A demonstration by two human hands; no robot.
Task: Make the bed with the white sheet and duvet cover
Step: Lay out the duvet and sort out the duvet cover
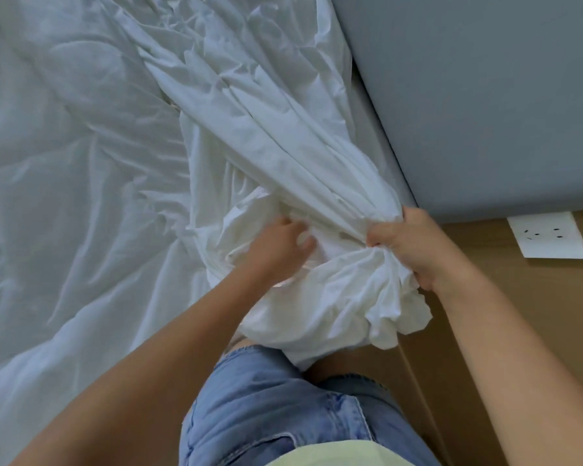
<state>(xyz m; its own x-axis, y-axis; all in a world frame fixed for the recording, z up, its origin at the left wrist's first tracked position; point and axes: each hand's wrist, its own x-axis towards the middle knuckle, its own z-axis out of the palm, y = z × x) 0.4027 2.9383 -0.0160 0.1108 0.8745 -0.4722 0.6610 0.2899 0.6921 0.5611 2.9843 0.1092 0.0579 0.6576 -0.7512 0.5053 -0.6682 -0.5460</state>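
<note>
**Bed (64, 163) corner: white cloth (283, 146) gathered in both my hands**

Bed first: it fills the left of the view, covered in rumpled, puffy white bedding. A grey padded headboard (485, 95) runs along its right side. Below the headboard is a brown wooden panel (519, 314).

The white cloth lies on the bed beside the headboard. It is drawn into a long twisted rope of folds that runs down to me at the bed's corner. I cannot tell whether it is the sheet or the duvet cover. Its end spills out in a crumpled bunch against my denim shorts (283, 415).

A white socket plate (549, 233) sits on the panel, just right of my right hand (418, 243).

That right hand has its fingers (377, 235) curled tight round the neck of the rope, and the loose end hangs below my fist. My left hand (280, 243) is pushed into the folds just beside it. Its fingers (303, 243) are bent and pinch a layer of the cloth.
</note>
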